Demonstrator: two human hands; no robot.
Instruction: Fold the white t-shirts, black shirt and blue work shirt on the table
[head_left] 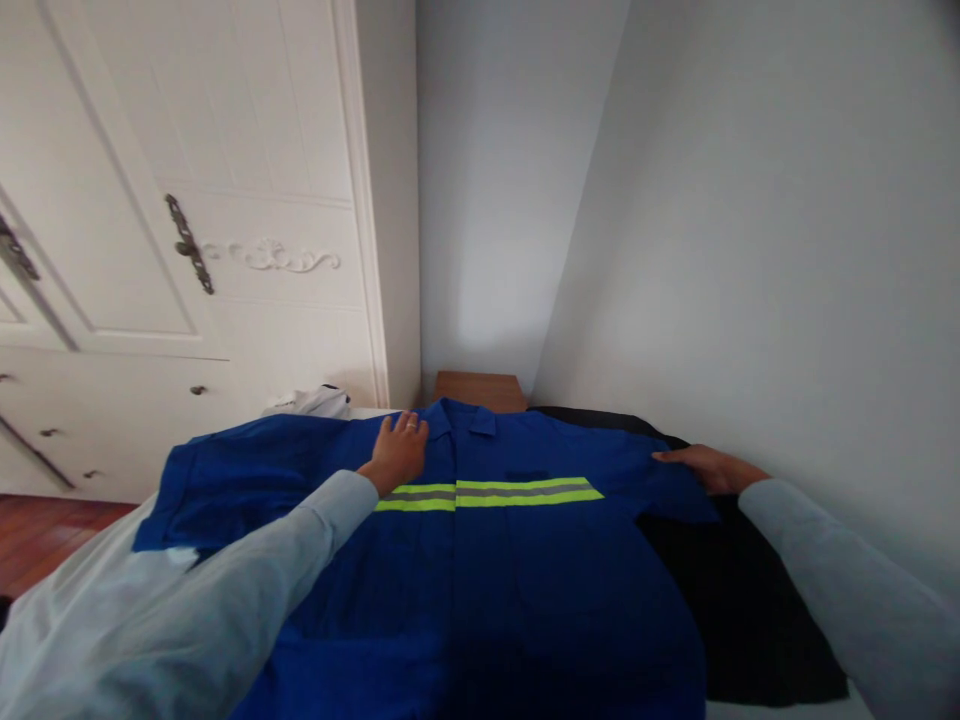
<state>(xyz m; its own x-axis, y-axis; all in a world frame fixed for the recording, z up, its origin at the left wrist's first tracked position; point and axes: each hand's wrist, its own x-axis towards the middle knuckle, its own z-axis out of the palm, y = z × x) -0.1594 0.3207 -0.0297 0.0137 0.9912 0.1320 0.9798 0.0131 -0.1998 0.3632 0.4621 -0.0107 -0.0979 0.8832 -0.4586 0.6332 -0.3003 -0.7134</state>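
Since the head view looks right down over everything, you can see the blue shirt spread out front side up, collar pointing away, with a yellow-green and grey stripe across the chest. Left hand is pretty much open, palm down on the fabric just beside the collar. Right hand has the short sleeve on its side pinched, thumb on top. Some black cloth pokes out under that sleeve, a white bundle sits behind the other one, and there's a brown wooden piece behind the collar.
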